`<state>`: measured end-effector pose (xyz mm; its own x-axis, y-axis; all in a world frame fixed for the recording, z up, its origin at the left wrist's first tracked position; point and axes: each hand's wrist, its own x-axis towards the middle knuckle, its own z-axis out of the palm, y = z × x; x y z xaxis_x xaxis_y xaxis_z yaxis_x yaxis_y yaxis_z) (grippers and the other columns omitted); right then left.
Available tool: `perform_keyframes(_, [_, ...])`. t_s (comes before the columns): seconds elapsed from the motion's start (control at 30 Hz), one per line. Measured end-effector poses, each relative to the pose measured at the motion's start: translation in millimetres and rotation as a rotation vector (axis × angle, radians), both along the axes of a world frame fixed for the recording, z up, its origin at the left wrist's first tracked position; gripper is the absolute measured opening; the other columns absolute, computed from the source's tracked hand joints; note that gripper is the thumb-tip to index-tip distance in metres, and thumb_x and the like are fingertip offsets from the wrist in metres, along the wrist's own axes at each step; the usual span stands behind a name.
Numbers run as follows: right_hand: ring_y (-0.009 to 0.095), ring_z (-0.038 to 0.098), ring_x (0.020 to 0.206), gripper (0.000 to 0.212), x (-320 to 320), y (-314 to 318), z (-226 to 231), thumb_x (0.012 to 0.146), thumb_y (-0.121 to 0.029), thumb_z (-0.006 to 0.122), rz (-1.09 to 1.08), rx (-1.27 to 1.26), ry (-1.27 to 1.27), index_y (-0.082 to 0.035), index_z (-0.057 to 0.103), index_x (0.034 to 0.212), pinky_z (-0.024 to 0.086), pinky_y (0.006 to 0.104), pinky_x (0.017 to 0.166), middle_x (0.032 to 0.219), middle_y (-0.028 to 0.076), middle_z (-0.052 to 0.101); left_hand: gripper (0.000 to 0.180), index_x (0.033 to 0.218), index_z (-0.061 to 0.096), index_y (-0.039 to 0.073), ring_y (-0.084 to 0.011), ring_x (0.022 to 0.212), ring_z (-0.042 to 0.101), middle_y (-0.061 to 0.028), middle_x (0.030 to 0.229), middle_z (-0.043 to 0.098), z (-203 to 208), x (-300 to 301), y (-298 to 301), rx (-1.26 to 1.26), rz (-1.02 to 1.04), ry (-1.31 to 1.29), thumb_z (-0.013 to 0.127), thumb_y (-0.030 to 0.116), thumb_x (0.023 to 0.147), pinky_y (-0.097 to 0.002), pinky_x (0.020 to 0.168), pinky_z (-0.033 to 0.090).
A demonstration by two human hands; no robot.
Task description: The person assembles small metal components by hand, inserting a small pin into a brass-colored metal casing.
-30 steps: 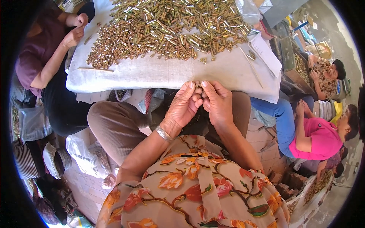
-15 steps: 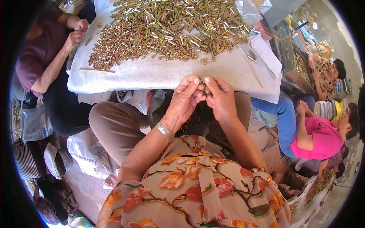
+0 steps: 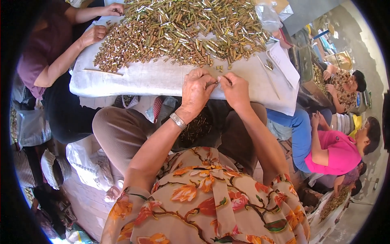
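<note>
My left hand (image 3: 198,90) and my right hand (image 3: 234,90) meet at the near edge of a table covered with white cloth (image 3: 162,79). Their fingertips pinch a small metal piece (image 3: 217,81) between them; it is too small to tell its shape. A silver bracelet (image 3: 177,120) sits on my left wrist. A big heap of small brass and silver metal tubes (image 3: 183,30) covers the far part of the cloth. More such pieces lie in my lap (image 3: 197,128) below my hands.
A person in a dark red top (image 3: 44,53) works at the table's left, hands in the heap. At the right sit a person in pink (image 3: 337,150) and another in a patterned top (image 3: 345,85). White bags (image 3: 87,162) lie on the floor at left.
Both my hands have stayed together at the table edge, shifting slightly up toward the cloth. The fingers keep working the small piece. The person at left moved a hand along the heap.
</note>
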<state>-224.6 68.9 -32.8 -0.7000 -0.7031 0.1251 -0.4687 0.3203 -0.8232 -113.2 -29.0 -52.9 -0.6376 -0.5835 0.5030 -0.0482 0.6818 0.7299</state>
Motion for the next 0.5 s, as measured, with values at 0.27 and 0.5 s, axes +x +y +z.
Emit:
perform_keyframes(0.27, [0.036, 0.061, 0.06, 0.019, 11.8, -10.3, 0.1, 0.084, -0.015, 0.063, 0.175, 0.076, 0.612, -0.001, 0.051, 0.078, 0.049, 0.0431, 0.055, 0.07, 0.018, 0.06, 0.018, 0.083, 0.066, 0.005, -0.0286, 0.096, 0.055, -0.0084, 0.097, 0.061, -3.4, 12.5, 0.6, -0.1, 0.081, -0.019, 0.075, 0.008, 0.068, -0.038, 0.085, 0.04])
perform_keyframes(0.5, [0.035, 0.063, 0.059, 0.018, 12.7, -9.0, 5.0, 0.085, -0.016, 0.062, 0.26, 0.182, 0.783, -0.002, 0.051, 0.083, 0.051, 0.0415, 0.05, 0.074, 0.016, 0.061, 0.026, 0.093, 0.064, 0.005, -0.0302, 0.098, 0.053, -0.0095, 0.104, 0.058, -4.3, 27.6, 6.9, -0.121, 0.151, -0.026, 0.074, 0.009, 0.069, -0.0401, 0.087, 0.039])
